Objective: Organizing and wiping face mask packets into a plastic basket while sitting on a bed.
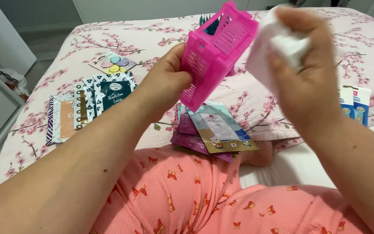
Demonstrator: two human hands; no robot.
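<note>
My left hand point(165, 80) grips a small pink slotted plastic basket point(219, 45), held tilted up above the bed. My right hand point(301, 71) is closed on a crumpled white cloth or wipe point(273, 43), which sits right beside the basket's right side. Whether the cloth touches the basket, I cannot tell. Below the basket, a stack of flat sachets point(215, 132) lies on the bed by my knee.
A bedspread with pink blossoms point(256, 93) covers the bed. Dark green and tan sachets point(89, 104) lie to the left, with a round-dotted card point(113, 63) behind them. A blue and white package point(355, 104) lies at the right. My legs in coral butterfly trousers point(187, 195) fill the foreground.
</note>
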